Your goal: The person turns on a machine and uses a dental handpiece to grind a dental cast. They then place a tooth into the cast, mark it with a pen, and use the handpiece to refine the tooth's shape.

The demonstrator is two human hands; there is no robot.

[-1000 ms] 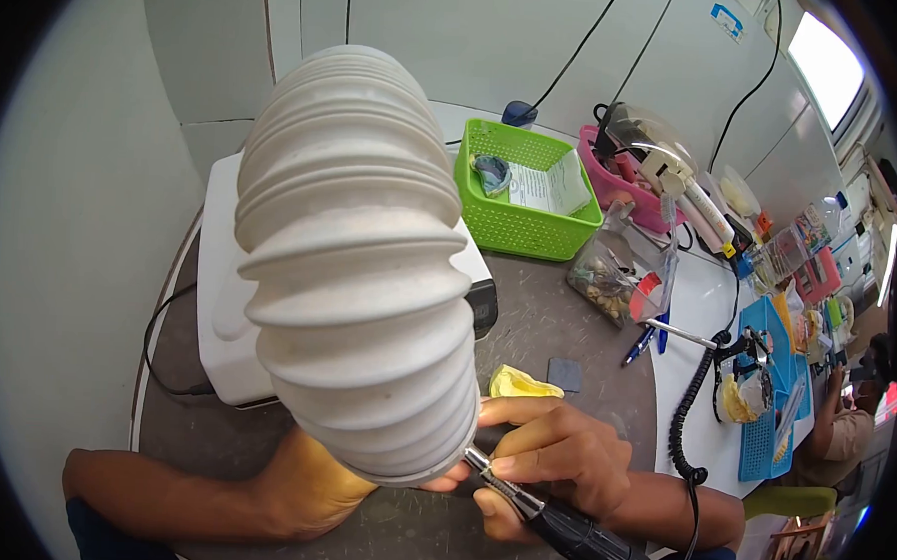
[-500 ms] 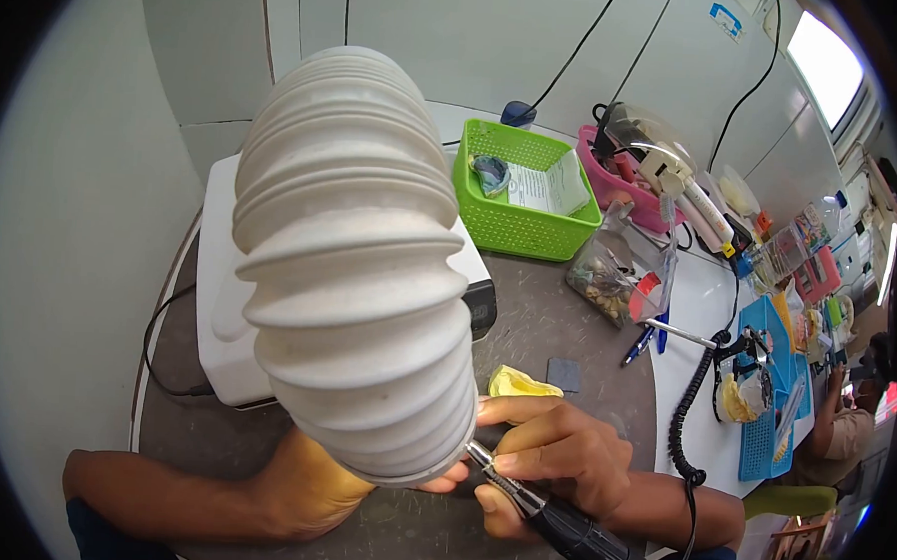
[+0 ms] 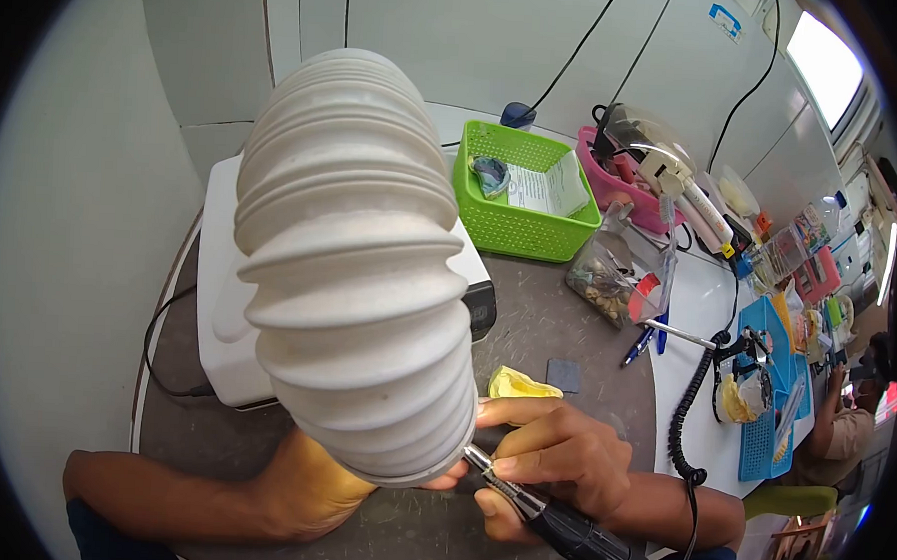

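A dark rotary handpiece [image 3: 583, 534] with a metal nose is gripped by my right hand [image 3: 571, 456], fingers wrapped about its front end. Its tip points up and left, under the rim of a white corrugated suction hose [image 3: 359, 276]. That hose hides most of my left hand [image 3: 328, 480]; only its wrist side and some fingertips by the rim show. Whatever the left fingers hold is out of sight. Just beyond my right fingers lies a yellow dental cast [image 3: 524, 383], with a small grey square [image 3: 563, 375] beside it.
Behind the hose sits a white machine [image 3: 222, 300]. A green basket [image 3: 530, 239] holds a dental impression and paper. Farther right are a pink basket [image 3: 598, 171], a clear container [image 3: 609, 277], pens [image 3: 641, 343], a coiled cord [image 3: 685, 420] and a blue tray [image 3: 756, 449]. Another person [image 3: 843, 417] sits at far right.
Almost nothing differs. The hose sits a touch lower in view, and both hands with the handpiece keep nearly the same place.
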